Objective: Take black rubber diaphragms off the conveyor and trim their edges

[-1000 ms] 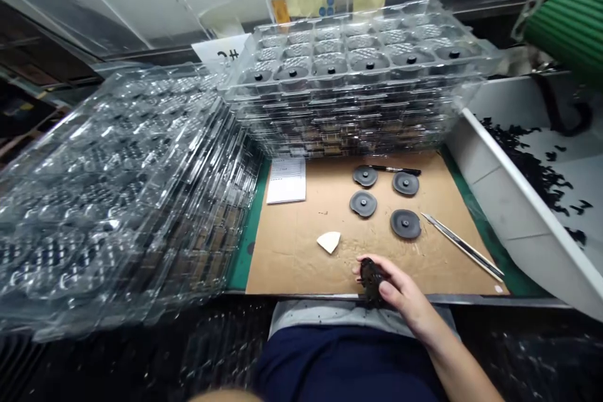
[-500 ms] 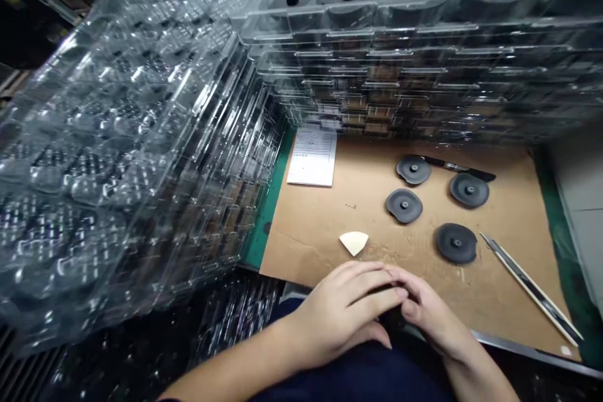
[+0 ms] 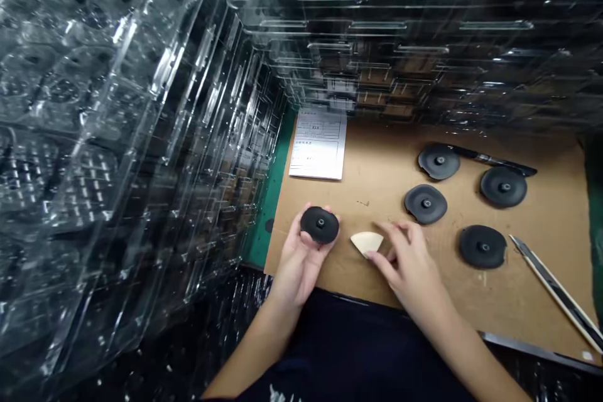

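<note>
My left hand (image 3: 301, 257) holds a round black disc (image 3: 318, 226) with a small raised stub at its centre, gripped by the rim with the stub facing up. To the right, my right hand (image 3: 409, 264) reaches over the cardboard with thumb and forefinger apart, and its thumb tip is at the lower edge of a cream wedge-shaped piece (image 3: 366, 242). Whether the thumb touches the wedge I cannot tell. Several similar dark discs lie on the cardboard sheet (image 3: 377, 169) beyond my right hand, the nearest being a notched disc (image 3: 426, 204) and a disc (image 3: 481, 246) further right.
A utility knife (image 3: 556, 292) lies at the right, and a black pen-like tool (image 3: 494, 160) behind the discs. A printed sheet (image 3: 318, 143) rests at the back left. Tall stacks of clear plastic trays (image 3: 188, 94) wall in the left and the back (image 3: 405, 31).
My hands have parted from each other. The left now shows the black disc and is further left; the right has moved up beside the cream wedge. The view has tilted down and closer.
</note>
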A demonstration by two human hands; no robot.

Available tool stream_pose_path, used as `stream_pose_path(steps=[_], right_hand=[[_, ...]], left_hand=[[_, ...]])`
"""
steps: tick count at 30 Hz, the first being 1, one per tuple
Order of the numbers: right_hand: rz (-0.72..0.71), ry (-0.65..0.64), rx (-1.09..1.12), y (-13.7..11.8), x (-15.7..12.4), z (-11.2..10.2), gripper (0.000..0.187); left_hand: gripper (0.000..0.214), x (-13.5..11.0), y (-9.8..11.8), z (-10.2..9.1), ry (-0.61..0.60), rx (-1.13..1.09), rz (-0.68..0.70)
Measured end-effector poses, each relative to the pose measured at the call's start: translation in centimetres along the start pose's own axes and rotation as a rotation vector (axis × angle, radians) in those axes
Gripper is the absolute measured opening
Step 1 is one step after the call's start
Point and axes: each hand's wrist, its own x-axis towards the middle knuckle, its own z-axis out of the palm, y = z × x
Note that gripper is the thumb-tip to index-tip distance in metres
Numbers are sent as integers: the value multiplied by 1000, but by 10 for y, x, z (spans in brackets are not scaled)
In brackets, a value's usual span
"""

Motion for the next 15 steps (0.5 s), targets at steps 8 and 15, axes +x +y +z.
stream_pose_path(steps=[8,15], right_hand=[[-349,-206,169,-6,0,15,25],[-225,34,305,-34,41,3,19]], left_hand=[[42,11,-15,-1,6,-200,22],[45,13,-20,-3,14,-180,66]])
